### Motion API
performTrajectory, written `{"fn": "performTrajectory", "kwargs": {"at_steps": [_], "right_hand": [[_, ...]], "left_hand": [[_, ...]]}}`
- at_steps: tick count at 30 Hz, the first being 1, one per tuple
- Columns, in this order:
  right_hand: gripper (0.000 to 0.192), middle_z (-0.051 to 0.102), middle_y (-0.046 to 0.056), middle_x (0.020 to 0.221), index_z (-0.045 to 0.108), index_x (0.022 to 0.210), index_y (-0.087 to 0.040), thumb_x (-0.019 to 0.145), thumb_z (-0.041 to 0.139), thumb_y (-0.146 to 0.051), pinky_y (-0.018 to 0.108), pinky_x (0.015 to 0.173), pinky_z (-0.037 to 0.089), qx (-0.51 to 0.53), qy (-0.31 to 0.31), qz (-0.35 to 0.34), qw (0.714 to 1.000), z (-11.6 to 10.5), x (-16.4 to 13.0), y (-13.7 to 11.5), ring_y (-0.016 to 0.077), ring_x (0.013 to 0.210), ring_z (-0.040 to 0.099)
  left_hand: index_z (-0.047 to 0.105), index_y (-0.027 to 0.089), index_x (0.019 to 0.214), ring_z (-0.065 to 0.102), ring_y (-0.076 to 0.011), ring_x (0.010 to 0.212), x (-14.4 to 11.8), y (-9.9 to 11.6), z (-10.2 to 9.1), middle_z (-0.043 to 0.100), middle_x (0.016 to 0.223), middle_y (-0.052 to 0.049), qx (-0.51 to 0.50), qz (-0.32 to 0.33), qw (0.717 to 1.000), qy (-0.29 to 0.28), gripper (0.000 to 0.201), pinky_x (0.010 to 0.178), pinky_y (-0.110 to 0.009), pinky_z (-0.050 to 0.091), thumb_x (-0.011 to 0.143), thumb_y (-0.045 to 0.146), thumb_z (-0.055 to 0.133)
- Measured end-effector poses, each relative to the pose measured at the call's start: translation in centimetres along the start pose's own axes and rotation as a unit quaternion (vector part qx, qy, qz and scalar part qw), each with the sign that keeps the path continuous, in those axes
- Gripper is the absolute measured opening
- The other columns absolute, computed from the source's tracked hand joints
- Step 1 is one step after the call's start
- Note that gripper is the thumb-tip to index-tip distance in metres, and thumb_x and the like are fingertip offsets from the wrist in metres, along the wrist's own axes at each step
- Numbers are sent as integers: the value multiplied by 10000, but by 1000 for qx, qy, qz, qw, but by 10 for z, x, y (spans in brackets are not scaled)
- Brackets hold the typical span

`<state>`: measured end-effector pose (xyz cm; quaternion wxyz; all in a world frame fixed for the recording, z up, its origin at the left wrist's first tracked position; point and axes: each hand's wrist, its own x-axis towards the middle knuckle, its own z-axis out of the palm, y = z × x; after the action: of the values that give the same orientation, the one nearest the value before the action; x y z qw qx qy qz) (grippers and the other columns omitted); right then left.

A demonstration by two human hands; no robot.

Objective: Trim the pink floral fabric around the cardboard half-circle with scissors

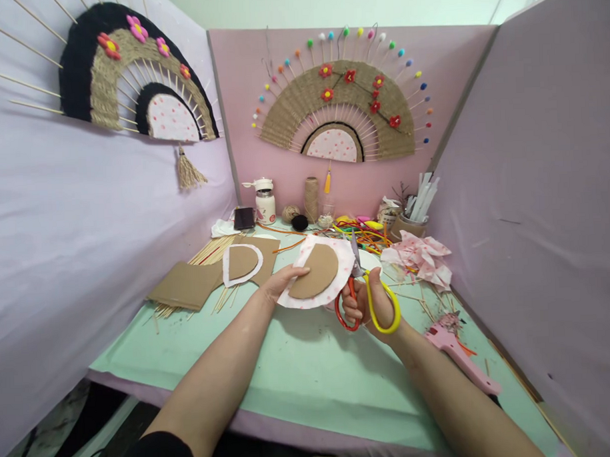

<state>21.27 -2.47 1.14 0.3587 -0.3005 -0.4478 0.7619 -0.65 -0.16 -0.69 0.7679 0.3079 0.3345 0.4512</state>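
My left hand (pixel 287 280) grips the left edge of a brown cardboard half-circle (pixel 317 273) backed by a larger piece of white fabric with pink spots (pixel 345 257). The thumb lies on the cardboard; the other fingers are hidden beneath. In my right hand (pixel 360 303) is a pair of scissors (pixel 384 312) with one red and one yellow handle loop. Their blades point up and away at the fabric's right edge, and whether they touch it I cannot tell. Left of my left hand, a white D-shaped outline (pixel 226 268) lies on a cardboard sheet (pixel 266 250).
A pink glue gun (pixel 462 356) lies at the right, near crumpled spotted fabric (pixel 421 258). Thin sticks (pixel 210 252) and folded cardboard (pixel 181 286) lie left. Along the back stand a white bottle (pixel 265 203), a twine spool (pixel 311 198) and a pot of glue sticks (pixel 409 226). Decorated fans (pixel 276 116) hang on the walls.
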Motion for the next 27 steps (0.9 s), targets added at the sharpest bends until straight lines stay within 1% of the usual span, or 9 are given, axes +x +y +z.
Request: {"fn": "performTrajectory", "kwargs": {"at_steps": [4, 8, 10, 13, 16, 19, 23, 25, 27], "right_hand": [[774, 368, -68, 485, 476, 685, -186, 617, 244, -921, 221, 391, 316, 45, 3, 19, 999, 0, 0, -1, 59, 359, 285], [738, 377, -66, 482, 492, 674, -174, 642, 321, -891, 215, 393, 326, 78, 7, 9, 997, -1, -1, -2, 56, 357, 303], [728, 385, -64, 488, 505, 673, -167, 652, 350, -877, 213, 395, 336, 93, 6, 6, 996, -1, -1, -3, 53, 354, 317], [740, 398, -59, 489, 525, 674, -162, 649, 347, -880, 216, 390, 349, 100, 7, 12, 995, -1, -1, -2, 55, 349, 332], [736, 408, -57, 486, 533, 681, -164, 654, 349, -877, 217, 388, 352, 99, 7, 12, 995, -1, -1, -1, 59, 349, 338], [729, 416, -56, 484, 529, 681, -167, 653, 357, -875, 222, 388, 352, 81, 10, -1, 997, 0, 0, 1, 63, 348, 341], [720, 420, -59, 477, 518, 671, -171, 611, 415, -882, 221, 377, 334, 42, 0, -11, 999, 0, 2, 4, 65, 343, 343], [727, 422, -62, 469, 521, 670, -170, 567, 455, -888, 214, 370, 318, 31, -3, -8, 999, -1, 3, 6, 64, 338, 346], [743, 423, -62, 460, 523, 667, -170, 539, 460, -899, 208, 362, 300, 24, -2, -4, 1000, -1, 5, 8, 63, 332, 347]], "left_hand": [[617, 75, 1128, 690, -264, 863, -2, 4, -1, 736, 859, -115, -103, 38, 994, 4, 393, 806, -360, 504, 822, 295, 510], [571, 17, 1188, 638, -312, 1020, -3, 5, -2, 717, 973, -157, -167, 86, 981, -40, 577, 910, -403, 461, 879, 460, 368], [526, 20, 1243, 622, -304, 1057, -3, 5, -1, 702, 1033, -171, -196, 114, 973, -55, 620, 920, -399, 460, 877, 497, 375], [471, 99, 1314, 621, -261, 1069, -3, 4, 2, 695, 1080, -141, -233, 155, 959, -54, 603, 896, -365, 481, 877, 510, 414], [450, 130, 1340, 621, -255, 1073, -3, 3, 8, 694, 1092, -128, -246, 164, 954, -57, 618, 875, -358, 494, 871, 531, 424], [452, 116, 1342, 619, -251, 1080, -3, 2, 14, 690, 1101, -132, -250, 164, 952, -63, 592, 885, -348, 493, 885, 490, 424], [443, 155, 1353, 643, -192, 1035, -2, -2, 17, 707, 1068, -83, -261, 175, 948, -40, 453, 868, -288, 503, 922, 284, 398], [422, 167, 1368, 655, -183, 1004, 0, -5, 18, 714, 1051, -70, -256, 164, 952, -18, 467, 841, -278, 517, 901, 183, 410], [410, 162, 1374, 666, -189, 976, 1, -9, 19, 711, 1056, -78, -246, 145, 958, -6, 497, 808, -274, 532, 878, 146, 441]]}}
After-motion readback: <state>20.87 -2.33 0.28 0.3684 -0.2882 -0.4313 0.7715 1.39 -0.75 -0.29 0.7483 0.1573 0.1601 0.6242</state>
